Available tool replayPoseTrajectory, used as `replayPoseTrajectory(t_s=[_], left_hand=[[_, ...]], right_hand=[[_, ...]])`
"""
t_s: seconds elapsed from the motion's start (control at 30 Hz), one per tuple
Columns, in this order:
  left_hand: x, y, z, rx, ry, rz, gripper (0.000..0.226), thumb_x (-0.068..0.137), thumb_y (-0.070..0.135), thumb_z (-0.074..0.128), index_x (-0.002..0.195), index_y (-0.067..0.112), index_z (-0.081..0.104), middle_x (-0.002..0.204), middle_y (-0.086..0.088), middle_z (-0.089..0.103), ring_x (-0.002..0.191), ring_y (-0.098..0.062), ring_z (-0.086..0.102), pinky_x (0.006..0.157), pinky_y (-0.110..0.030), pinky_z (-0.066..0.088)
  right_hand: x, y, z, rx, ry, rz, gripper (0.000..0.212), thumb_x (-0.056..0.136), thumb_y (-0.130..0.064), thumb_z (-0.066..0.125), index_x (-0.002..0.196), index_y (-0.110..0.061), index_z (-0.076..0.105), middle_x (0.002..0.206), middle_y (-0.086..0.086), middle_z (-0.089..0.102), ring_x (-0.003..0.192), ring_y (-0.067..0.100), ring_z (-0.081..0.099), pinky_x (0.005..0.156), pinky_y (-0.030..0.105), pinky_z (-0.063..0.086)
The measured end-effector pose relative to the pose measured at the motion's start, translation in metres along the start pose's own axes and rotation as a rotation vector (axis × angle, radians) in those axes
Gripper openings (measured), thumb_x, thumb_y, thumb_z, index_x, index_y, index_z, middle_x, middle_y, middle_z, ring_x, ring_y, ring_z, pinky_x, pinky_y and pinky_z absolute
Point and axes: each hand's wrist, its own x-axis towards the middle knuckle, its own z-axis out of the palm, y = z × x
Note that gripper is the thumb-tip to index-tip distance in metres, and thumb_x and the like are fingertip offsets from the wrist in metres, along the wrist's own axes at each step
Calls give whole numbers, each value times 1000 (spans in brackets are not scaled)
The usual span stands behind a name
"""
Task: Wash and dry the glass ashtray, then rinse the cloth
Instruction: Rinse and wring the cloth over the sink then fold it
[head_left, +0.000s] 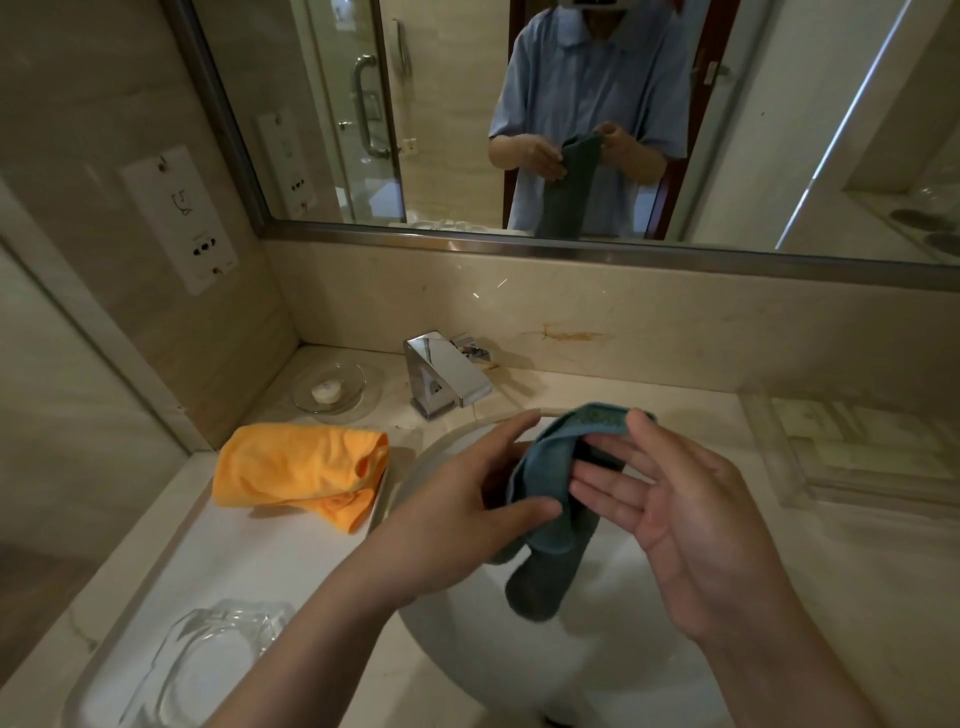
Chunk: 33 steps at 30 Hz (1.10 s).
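A wet blue-grey cloth (553, 530) hangs over the white sink basin (452, 639), its lower end twisted into a dark roll. My left hand (467, 499) pinches the cloth's left side between thumb and fingers. My right hand (670, 499) holds the cloth's top hem with thumb and fingertips, palm turned up. The glass ashtray (208, 660) sits on a white tray (244, 551) at the lower left, apart from both hands.
An orange cloth (296, 467) lies folded on the tray's far end. A chrome faucet (447, 374) stands behind the basin, with a glass soap dish (332, 387) to its left. A clear acrylic tray (852, 447) sits on the counter at right. A mirror spans the wall.
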Motion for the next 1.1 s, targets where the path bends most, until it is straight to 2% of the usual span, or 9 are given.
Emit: replayPoseTrajectory(t_s=[0.1, 0.2, 0.3, 0.37, 0.5, 0.63, 0.8, 0.97, 1.1], left_hand=[[2, 6, -3, 230, 144, 51, 37, 86, 21, 60, 104, 51, 49, 105, 17, 63, 97, -1, 61, 84, -30, 55], [5, 17, -17, 322, 208, 66, 29, 88, 18, 57, 109, 38, 59, 91, 22, 60, 87, 2, 61, 71, -19, 56], [5, 34, -37, 310, 133, 104, 36, 86, 17, 58, 110, 43, 55, 93, 25, 59, 93, 5, 59, 76, -14, 55], [2, 44, -44, 270, 29, 171, 41, 86, 16, 58, 109, 49, 51, 99, 21, 64, 98, 3, 61, 78, -16, 55], [0, 60, -48, 305, -102, 334, 36, 86, 14, 54, 111, 41, 54, 112, 19, 62, 108, 1, 57, 82, -18, 54], [2, 67, -51, 286, -180, 383, 30, 87, 12, 48, 111, 25, 59, 109, 16, 62, 105, 0, 59, 82, -15, 51], [1, 74, -53, 285, -231, 387, 30, 89, 13, 47, 114, 24, 59, 110, 15, 63, 106, 1, 59, 81, -11, 49], [-1, 76, -60, 440, -194, 362, 24, 89, 15, 53, 104, 33, 60, 103, 27, 60, 96, 10, 57, 74, -4, 45], [-3, 78, -61, 612, -163, 380, 24, 84, 10, 60, 88, 34, 57, 78, 39, 56, 76, 22, 53, 61, 2, 39]], right_hand=[[-3, -3, -1, 25, -52, -27, 31, 79, -24, 55, 102, -5, 64, 95, 13, 73, 83, 23, 73, 71, 29, 60], [-6, -7, -7, -89, -79, -99, 33, 70, -30, 56, 92, -11, 71, 91, 5, 76, 88, 16, 72, 76, 28, 58], [-6, -15, -16, -267, -19, -198, 23, 75, -27, 59, 61, -22, 76, 70, -3, 75, 77, 8, 71, 71, 22, 58], [-3, -19, -24, -408, 54, -247, 43, 86, -15, 54, 46, -21, 69, 55, -7, 68, 73, 13, 67, 74, 29, 55], [2, -24, -37, -629, 27, -342, 31, 81, -30, 59, 51, -22, 58, 76, -15, 64, 90, 18, 58, 86, 34, 47], [1, -35, -36, -554, -264, -310, 39, 48, -63, 74, 63, -35, 52, 100, -17, 68, 93, 7, 67, 70, 20, 56], [3, -40, -27, -829, -394, -458, 33, 73, -37, 72, 85, -57, 48, 101, -26, 62, 95, -3, 63, 72, 10, 50], [10, -50, -24, -1204, -432, -725, 19, 72, -49, 45, 83, -50, 61, 102, -25, 56, 91, -10, 53, 77, 0, 37], [11, -58, -23, -1298, -480, -759, 12, 70, -53, 48, 74, -48, 58, 82, -19, 58, 86, -5, 54, 71, 4, 41]])
